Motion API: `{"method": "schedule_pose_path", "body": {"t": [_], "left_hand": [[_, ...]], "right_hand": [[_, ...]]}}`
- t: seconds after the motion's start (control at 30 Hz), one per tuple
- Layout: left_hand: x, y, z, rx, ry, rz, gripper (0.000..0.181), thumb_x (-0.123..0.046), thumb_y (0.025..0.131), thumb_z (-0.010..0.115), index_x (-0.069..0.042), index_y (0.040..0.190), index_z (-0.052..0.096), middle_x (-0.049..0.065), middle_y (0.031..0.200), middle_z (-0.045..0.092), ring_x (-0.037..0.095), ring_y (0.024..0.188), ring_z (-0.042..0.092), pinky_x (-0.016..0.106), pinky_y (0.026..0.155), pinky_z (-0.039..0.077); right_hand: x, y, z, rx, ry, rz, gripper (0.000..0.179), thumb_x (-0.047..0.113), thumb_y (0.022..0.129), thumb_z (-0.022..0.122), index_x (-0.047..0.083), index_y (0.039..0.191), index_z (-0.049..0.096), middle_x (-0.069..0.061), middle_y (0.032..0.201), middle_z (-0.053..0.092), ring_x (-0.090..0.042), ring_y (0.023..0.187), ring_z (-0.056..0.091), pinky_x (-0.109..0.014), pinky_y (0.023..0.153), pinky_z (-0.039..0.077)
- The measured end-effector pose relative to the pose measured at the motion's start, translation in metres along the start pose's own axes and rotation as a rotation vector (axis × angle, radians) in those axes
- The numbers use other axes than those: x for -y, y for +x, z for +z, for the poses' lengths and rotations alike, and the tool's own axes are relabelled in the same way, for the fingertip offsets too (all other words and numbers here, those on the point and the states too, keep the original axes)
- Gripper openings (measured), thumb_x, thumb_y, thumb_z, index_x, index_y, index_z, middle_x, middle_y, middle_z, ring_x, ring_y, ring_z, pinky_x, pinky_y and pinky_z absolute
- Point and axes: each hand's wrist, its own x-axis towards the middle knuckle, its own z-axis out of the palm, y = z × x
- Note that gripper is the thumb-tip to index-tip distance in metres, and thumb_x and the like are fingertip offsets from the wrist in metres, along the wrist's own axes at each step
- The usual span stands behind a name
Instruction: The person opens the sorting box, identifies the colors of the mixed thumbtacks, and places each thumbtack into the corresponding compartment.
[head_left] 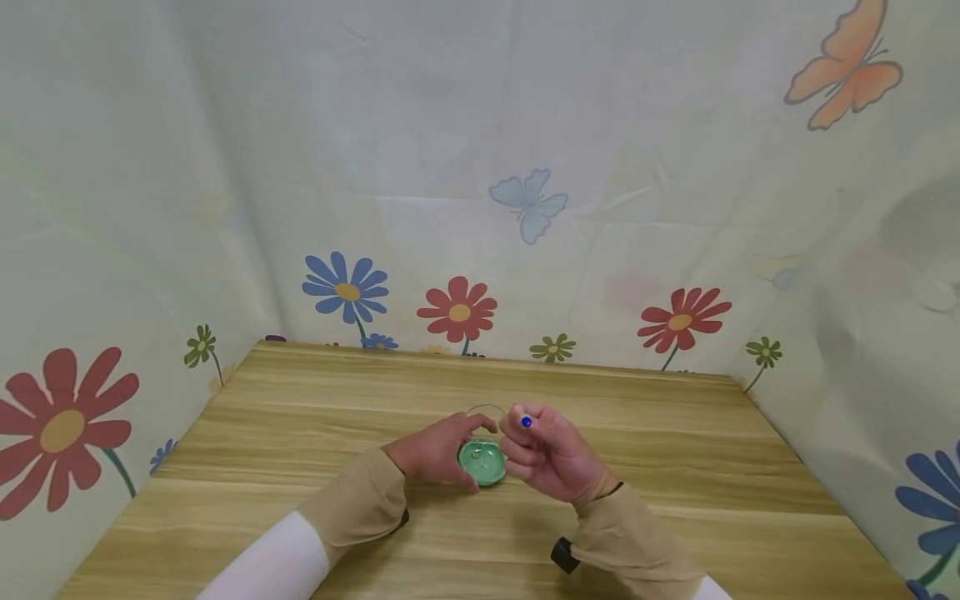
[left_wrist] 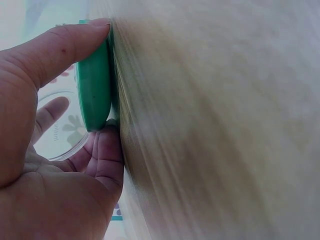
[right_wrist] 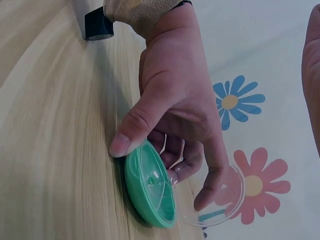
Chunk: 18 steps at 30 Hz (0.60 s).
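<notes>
A small green round case (head_left: 482,464) with a clear, see-through lid (right_wrist: 235,200) stands opened on the table. My left hand (head_left: 437,450) grips its sides, thumb at the near side and fingers at the far side. In the left wrist view the green base (left_wrist: 94,92) sits between thumb and fingertips, against the tabletop. Dividers and a small shiny bit show inside the base in the right wrist view. Above and right of the case, my right hand (head_left: 555,457) pinches a small blue round piece (head_left: 527,422) between thumb and forefinger; its exact kind cannot be made out.
The wood-grain table (head_left: 360,392) reaches back to a pale curtain (head_left: 420,167) printed with flowers and butterflies, which also hangs at both sides. A black wrist device (head_left: 564,555) sits under the right sleeve.
</notes>
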Motion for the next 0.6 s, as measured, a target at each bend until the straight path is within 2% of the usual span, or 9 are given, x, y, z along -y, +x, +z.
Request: {"method": "schedule_pose_path", "body": {"t": [0.23, 0.47, 0.6], "left_hand": [[0.0002, 0.0001, -0.0004, 0.004, -0.001, 0.014, 0.083, -0.022, 0.071, 0.096, -0.022, 0.141, 0.052, 0.002, 0.113, 0.056, 0.015, 0.098, 0.054, 0.029, 0.088, 0.047], [-0.0022, -0.0014, -0.0013, 0.012, 0.001, -0.006, 0.083, -0.023, 0.072, 0.095, -0.025, 0.142, 0.051, 0.000, 0.115, 0.056, 0.013, 0.098, 0.055, 0.028, 0.089, 0.048], [-0.0031, -0.0016, -0.0020, 0.013, 0.002, 0.007, 0.082, -0.021, 0.072, 0.094, -0.025, 0.142, 0.051, 0.002, 0.113, 0.055, 0.014, 0.096, 0.054, 0.028, 0.087, 0.047]], "right_hand": [[-0.0030, 0.0021, 0.0055, 0.014, 0.013, 0.011, 0.028, 0.019, 0.113, 0.029, 0.014, 0.091, 0.046, 0.002, 0.078, 0.022, -0.011, 0.058, 0.020, -0.025, 0.056, 0.018], [-0.0037, 0.0049, 0.0090, 0.042, 0.007, 0.012, 0.027, 0.020, 0.113, 0.031, 0.015, 0.100, 0.055, 0.002, 0.080, 0.024, -0.012, 0.059, 0.021, -0.025, 0.055, 0.018], [-0.0044, 0.0059, 0.0102, 0.055, 0.013, 0.010, 0.027, 0.020, 0.113, 0.032, 0.015, 0.102, 0.055, 0.002, 0.080, 0.023, -0.012, 0.060, 0.021, -0.025, 0.055, 0.018]]}}
